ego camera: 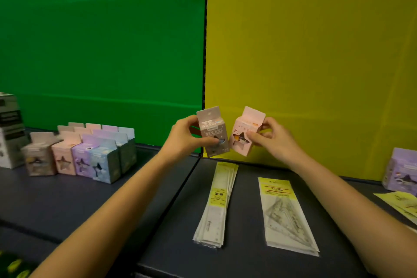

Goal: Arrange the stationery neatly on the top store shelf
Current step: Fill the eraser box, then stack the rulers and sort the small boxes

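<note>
L hand (187,136) grips a grey-brown box (212,132): thumb across the front face, fingers curled round the far side. R hand (269,139) grips a pink box (244,136) the same way, thumb on the front by the star window. Both boxes are held up off the shelf (56,198), side by side at frame centre. Their tops lean apart, the grey-brown one toward 11 o'clock and the pink one toward 1 o'clock. Lower corners v. close; can't tell if touching. Each has a star cut-out w/ a dark figure inside; print too small to read.

Behind them the green panel (101,40) meets the yellow panel (316,52) at a vertical seam.

From the held boxes, at 8–9 o'clock: box group (79,156) upright on the shelf in rows. Front row L to R is grey-brown, pink, purple, blue, packed together, w/ more rows behind. Further out at 9 o'clock, at frame edge, a white carton (9,133) w/ black bands stands just beside the group.

At 6 o'clock, flat on the shelf: ruler pkts (216,207) in a slightly fanned stack, long axis running 12–6. At 5 o'clock: set-square pkts (287,216) w/ yellow header, stacked, apart from the ruler stack. At 3–4 o'clock, at frame edge: purple box (404,171) upright near the foot of the yellow panel. In front of it, yellow pkts (401,205) lie flat, partly cut off.
</note>
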Action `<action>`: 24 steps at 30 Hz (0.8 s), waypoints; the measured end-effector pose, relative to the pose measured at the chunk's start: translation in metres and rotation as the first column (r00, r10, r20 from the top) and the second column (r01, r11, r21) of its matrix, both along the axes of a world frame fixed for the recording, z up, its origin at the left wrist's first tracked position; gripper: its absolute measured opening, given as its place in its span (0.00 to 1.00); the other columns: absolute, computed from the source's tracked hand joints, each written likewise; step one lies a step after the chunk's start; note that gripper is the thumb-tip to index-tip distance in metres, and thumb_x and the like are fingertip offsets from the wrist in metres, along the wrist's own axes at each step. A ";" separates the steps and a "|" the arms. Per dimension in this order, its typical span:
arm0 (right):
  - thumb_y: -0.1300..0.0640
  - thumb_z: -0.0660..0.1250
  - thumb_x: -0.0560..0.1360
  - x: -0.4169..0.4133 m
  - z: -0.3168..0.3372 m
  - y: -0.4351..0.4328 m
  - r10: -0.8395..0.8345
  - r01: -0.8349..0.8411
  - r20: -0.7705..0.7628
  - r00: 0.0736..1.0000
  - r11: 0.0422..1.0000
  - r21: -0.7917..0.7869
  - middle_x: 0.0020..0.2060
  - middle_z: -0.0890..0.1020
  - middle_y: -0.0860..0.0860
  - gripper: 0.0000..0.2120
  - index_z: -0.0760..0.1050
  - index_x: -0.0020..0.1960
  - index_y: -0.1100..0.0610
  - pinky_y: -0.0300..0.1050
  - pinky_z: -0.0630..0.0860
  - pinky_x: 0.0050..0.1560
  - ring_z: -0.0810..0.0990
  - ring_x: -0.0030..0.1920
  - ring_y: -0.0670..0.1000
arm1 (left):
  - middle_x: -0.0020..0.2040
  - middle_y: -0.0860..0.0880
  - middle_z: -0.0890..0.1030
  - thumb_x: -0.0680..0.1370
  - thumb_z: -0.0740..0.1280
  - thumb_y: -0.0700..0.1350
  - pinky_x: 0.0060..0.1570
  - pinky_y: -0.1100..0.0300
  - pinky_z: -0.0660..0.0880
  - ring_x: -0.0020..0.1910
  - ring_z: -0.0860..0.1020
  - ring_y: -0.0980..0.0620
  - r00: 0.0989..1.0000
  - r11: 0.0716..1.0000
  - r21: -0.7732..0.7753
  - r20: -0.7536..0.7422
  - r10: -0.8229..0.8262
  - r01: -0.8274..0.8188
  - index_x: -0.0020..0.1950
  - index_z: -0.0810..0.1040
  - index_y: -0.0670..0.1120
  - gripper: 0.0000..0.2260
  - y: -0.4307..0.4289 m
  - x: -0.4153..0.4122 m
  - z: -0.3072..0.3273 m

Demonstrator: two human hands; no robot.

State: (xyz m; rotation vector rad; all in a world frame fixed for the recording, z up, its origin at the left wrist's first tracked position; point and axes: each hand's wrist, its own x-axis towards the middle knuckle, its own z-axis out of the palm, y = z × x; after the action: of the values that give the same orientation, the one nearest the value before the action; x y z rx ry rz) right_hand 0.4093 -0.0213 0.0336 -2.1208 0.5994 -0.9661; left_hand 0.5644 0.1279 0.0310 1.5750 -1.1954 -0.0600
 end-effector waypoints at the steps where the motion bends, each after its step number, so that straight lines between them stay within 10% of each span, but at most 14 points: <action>1: 0.58 0.69 0.72 0.005 0.000 0.011 0.028 -0.028 -0.002 1.000 1.000 0.000 0.55 0.79 0.54 0.15 0.70 0.57 0.58 0.55 0.79 0.54 0.82 0.49 0.54 | 0.47 0.51 0.81 0.64 0.77 0.42 0.47 0.63 0.75 0.45 0.79 0.55 1.000 1.000 -0.004 0.005 0.024 -0.024 0.52 0.77 0.48 0.19 0.015 0.004 -0.001; 15: 0.57 0.68 0.72 0.079 -0.001 0.173 0.291 -0.291 -0.061 0.955 0.957 0.003 0.47 0.77 0.45 0.14 0.69 0.55 0.55 0.48 0.81 0.50 0.81 0.43 0.45 | 0.33 0.59 0.83 0.66 0.75 0.38 0.35 0.70 0.77 0.35 0.79 0.60 0.955 0.956 0.000 -0.047 0.293 -0.294 0.44 0.77 0.52 0.14 0.249 0.097 -0.014; 24: 0.55 0.70 0.71 0.156 -0.019 0.277 0.241 -0.239 -0.042 0.970 0.969 0.060 0.53 0.77 0.51 0.15 0.69 0.55 0.53 0.51 0.79 0.55 0.81 0.51 0.53 | 0.45 0.49 0.83 0.64 0.76 0.41 0.39 0.70 0.77 0.39 0.81 0.59 0.951 0.946 0.112 -0.010 0.309 -0.306 0.50 0.79 0.42 0.16 0.359 0.182 -0.025</action>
State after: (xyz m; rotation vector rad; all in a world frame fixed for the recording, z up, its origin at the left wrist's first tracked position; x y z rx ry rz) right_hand 0.5649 0.2554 0.0151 -2.1156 0.3765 -0.7567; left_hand 0.7467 0.4871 0.0060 1.8352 -0.9255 0.0579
